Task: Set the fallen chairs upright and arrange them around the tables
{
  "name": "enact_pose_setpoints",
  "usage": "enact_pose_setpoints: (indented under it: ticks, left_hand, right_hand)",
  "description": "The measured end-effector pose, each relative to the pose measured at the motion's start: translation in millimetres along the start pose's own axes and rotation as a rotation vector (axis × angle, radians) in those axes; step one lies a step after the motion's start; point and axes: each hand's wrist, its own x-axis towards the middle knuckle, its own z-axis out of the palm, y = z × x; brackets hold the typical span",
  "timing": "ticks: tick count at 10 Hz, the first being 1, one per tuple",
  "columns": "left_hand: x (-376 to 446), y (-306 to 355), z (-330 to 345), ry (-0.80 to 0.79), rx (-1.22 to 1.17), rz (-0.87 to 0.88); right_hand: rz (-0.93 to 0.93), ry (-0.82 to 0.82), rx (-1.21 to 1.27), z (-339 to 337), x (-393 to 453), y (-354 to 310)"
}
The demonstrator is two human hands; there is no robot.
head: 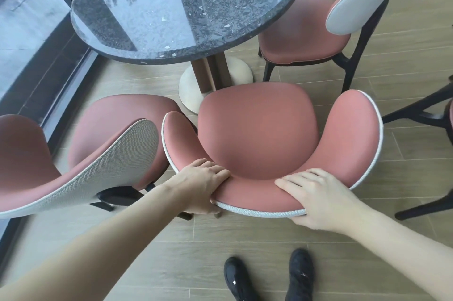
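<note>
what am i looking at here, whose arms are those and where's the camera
The camera sits on a person's head, looking forward and down, so the arms are their own; there is no machine. Their left hand and right hand each grip the curved back rim of a pink chair, which stands upright facing a round dark stone table. Nothing I can make out lies on the tabletop. Another pink chair stands to the left, a third at the table's right. The black shoes below are the person's feet on the wood-look floor.
</note>
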Motion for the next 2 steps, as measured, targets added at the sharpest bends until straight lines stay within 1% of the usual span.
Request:
enact_pose_setpoints:
  ticks: [1,2]
  left_hand:
    - [-23.8,21.0,-33.2,0.029,-0.566,-0.135]
    - [-47.5,33.0,-59.2,0.217,-0.889,-0.267]
  right_hand:
    - [0.100,0.003,-0.020,-11.8,-9.6,-15.2]
    - [0.182,-0.070,0.154,-32.5,-17.0,-34.7]
